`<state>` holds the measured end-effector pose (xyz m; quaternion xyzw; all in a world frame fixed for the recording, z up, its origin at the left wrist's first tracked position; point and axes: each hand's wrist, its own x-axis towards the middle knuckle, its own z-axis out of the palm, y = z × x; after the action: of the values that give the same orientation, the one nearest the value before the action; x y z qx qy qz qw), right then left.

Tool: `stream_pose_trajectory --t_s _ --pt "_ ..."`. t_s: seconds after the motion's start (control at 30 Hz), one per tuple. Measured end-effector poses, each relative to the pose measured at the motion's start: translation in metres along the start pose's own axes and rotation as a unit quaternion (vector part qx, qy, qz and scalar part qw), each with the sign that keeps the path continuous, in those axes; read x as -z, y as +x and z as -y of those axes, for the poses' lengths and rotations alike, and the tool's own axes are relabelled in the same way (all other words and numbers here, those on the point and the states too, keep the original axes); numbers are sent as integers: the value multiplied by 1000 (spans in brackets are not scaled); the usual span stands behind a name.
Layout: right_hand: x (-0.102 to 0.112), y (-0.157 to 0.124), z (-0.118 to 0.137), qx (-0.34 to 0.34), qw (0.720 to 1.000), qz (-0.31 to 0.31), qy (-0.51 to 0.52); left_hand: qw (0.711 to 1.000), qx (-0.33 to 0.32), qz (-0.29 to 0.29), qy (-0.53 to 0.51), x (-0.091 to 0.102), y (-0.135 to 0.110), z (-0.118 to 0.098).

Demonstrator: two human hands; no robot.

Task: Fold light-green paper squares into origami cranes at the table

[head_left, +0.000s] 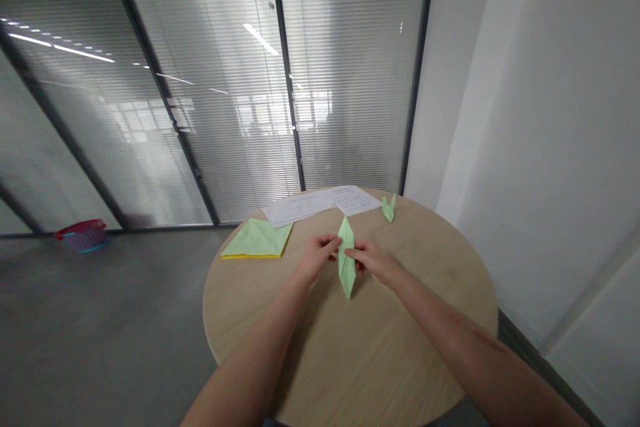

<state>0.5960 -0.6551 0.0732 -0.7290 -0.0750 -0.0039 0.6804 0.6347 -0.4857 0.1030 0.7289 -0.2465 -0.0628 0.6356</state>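
Note:
A long, narrow piece of folded green paper [347, 270] is held upright between my hands above the table, pointed at its top and bottom. My left hand [319, 255] pinches its left edge, thumb near the upper half. From the other side my right hand [373, 260] grips the right edge, with the thumb lying across the front. The fingers behind the paper are partly hidden. Beyond my right hand stands a small green folded paper bird [388, 209]. To the left of my left hand lies a stack of green paper [263, 239] with a yellow layer along its front edge.
White printed sheets [305, 205] overlap at the far edge of the round wooden table [400, 347]. Behind it is a glass partition with blinds [350, 80]; a white wall [560, 147] rises at the right. A red and blue basket [85, 237] sits on the floor at left.

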Motion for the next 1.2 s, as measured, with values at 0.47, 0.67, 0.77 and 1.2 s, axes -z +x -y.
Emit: stream_pose_trajectory --t_s 0.47,0.67,0.77,1.2 --pt "1 -2 0 1 997 50 -64 995 38 -49 -73 -3 -3 -6" --pt "-1 0 -3 0 996 53 -67 994 39 -62 -75 -1 -2 -5" --pt "-2 0 -3 -6 996 49 -70 995 28 -66 -75 -1 -2 -4" --pt "-4 -3 4 25 999 8 -45 993 -16 -95 -69 -5 -3 -9"
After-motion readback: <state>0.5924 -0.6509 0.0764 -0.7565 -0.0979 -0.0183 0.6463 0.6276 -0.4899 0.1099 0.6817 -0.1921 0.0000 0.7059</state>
